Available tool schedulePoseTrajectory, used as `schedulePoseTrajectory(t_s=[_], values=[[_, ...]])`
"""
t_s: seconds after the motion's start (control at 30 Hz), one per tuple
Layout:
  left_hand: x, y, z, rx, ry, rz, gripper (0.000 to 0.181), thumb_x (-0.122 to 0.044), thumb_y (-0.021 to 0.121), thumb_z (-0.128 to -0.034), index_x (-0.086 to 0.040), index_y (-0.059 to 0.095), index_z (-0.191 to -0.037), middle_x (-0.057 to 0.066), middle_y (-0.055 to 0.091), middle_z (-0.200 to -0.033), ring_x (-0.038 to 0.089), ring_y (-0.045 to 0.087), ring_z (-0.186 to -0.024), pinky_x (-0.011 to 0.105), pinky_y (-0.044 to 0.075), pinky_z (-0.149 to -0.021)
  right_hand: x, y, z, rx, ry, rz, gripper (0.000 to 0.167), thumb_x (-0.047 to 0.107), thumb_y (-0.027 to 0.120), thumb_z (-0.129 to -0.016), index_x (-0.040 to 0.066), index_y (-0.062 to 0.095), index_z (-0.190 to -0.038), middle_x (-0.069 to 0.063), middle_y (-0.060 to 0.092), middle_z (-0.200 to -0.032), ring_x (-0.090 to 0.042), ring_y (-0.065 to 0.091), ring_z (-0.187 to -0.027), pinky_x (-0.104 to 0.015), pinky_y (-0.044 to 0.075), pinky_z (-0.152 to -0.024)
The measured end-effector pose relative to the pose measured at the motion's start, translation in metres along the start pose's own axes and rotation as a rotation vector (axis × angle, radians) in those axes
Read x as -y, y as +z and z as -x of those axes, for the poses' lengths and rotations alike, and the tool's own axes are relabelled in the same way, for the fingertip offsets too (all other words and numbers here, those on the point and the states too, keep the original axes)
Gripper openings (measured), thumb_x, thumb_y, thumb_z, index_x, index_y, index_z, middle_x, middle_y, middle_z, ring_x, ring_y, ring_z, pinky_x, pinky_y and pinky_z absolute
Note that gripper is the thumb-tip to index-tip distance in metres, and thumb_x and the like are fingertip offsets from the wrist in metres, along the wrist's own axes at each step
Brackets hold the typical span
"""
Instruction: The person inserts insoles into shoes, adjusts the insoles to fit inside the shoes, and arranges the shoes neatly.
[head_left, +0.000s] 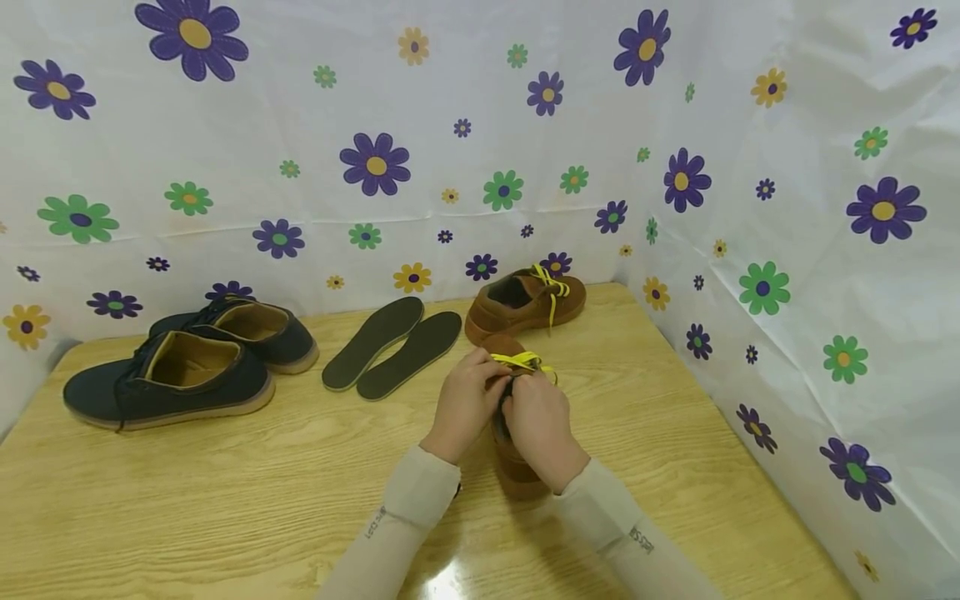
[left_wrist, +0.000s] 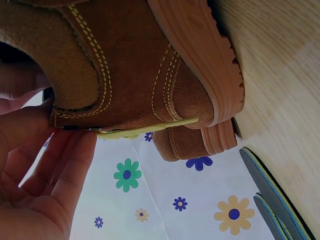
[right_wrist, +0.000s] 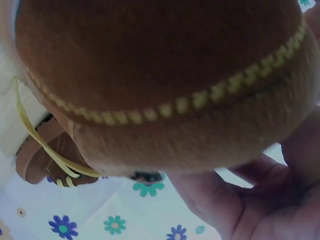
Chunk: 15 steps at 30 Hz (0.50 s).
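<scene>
A brown suede lace-up shoe (head_left: pixel 517 482) with a yellow shoelace (head_left: pixel 517 360) stands on the table, its toe pointing away from me. At its opening my left hand (head_left: pixel 468 400) pinches the eyelet edge; the left wrist view shows fingertips beside the eyelets, where the shoelace (left_wrist: pixel 145 132) comes out. My right hand (head_left: pixel 542 421) has its fingers curled at the same opening, close to the left fingertips. In the right wrist view, the right fingers (right_wrist: pixel 200 195) grip at the shoe's edge, and the shoe body hides their tips. Whether they also hold lace cannot be seen.
Just beyond stands the matching brown shoe (head_left: pixel 491 323), its yellow lace tied loosely. Two dark insoles (head_left: pixel 375 342) lie left of it. A pair of navy shoes (head_left: pixel 180 404) sits at the table's left. Flowered white sheeting (head_left: pixel 450 75) rises behind and at the right.
</scene>
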<state>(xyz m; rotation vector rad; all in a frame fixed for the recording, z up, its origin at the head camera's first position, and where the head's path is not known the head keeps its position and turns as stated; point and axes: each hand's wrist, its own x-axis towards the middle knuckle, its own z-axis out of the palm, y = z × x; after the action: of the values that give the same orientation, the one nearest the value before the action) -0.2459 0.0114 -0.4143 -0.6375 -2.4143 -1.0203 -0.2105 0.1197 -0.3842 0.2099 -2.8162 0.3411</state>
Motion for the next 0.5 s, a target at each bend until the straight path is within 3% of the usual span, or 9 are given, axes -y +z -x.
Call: schedulePoseTrajectory(t_s=[0.17,0.33,0.43,0.5], values=[[0.0,0.001,0.0,0.003,-0.001,0.003,0.007,-0.003,0.073,-0.0839,-0.003,0.076,-0.091,0.002,0.057,-0.083,0.017,0.057,-0.074,0.026,0.05,-0.065,-0.005,0.007,-0.001,-0.029,-0.05,-0.063,0.021,0.006,0.071,-0.08,0.005,0.062,-0.061,-0.01,0.059,-0.062,-0.028,0.059,-0.058,-0.037,0.05,-0.048],[-0.001,0.001,0.001,0.003,0.007,-0.001,0.007,-0.002,0.072,-0.0841,-0.003,0.076,-0.09,0.003,0.058,-0.083,0.017,0.057,-0.074,0.026,0.051,-0.066,-0.012,0.013,-0.001,0.075,-0.023,-0.174,0.042,0.006,0.073,-0.078,0.01,0.045,-0.047,0.001,0.043,-0.047,-0.016,0.045,-0.044,-0.027,0.035,-0.04],[-0.001,0.001,0.0,0.0,0.007,0.003,0.007,-0.003,0.072,-0.0841,-0.003,0.076,-0.09,0.003,0.058,-0.083,0.017,0.058,-0.075,0.027,0.051,-0.067,-0.016,0.014,-0.001,0.127,0.005,-0.193,0.029,0.011,0.076,-0.078,0.004,0.058,-0.056,-0.004,0.052,-0.054,-0.019,0.052,-0.049,-0.031,0.043,-0.045],[0.0,0.002,0.0,-0.004,0.008,0.005,0.007,-0.003,0.073,-0.084,-0.003,0.076,-0.09,0.003,0.058,-0.082,0.017,0.058,-0.075,0.028,0.051,-0.068,-0.018,0.012,-0.001,0.16,0.018,-0.184,0.021,0.015,0.078,-0.079,-0.002,0.067,-0.074,-0.011,0.061,-0.067,-0.026,0.061,-0.06,-0.037,0.051,-0.054]])
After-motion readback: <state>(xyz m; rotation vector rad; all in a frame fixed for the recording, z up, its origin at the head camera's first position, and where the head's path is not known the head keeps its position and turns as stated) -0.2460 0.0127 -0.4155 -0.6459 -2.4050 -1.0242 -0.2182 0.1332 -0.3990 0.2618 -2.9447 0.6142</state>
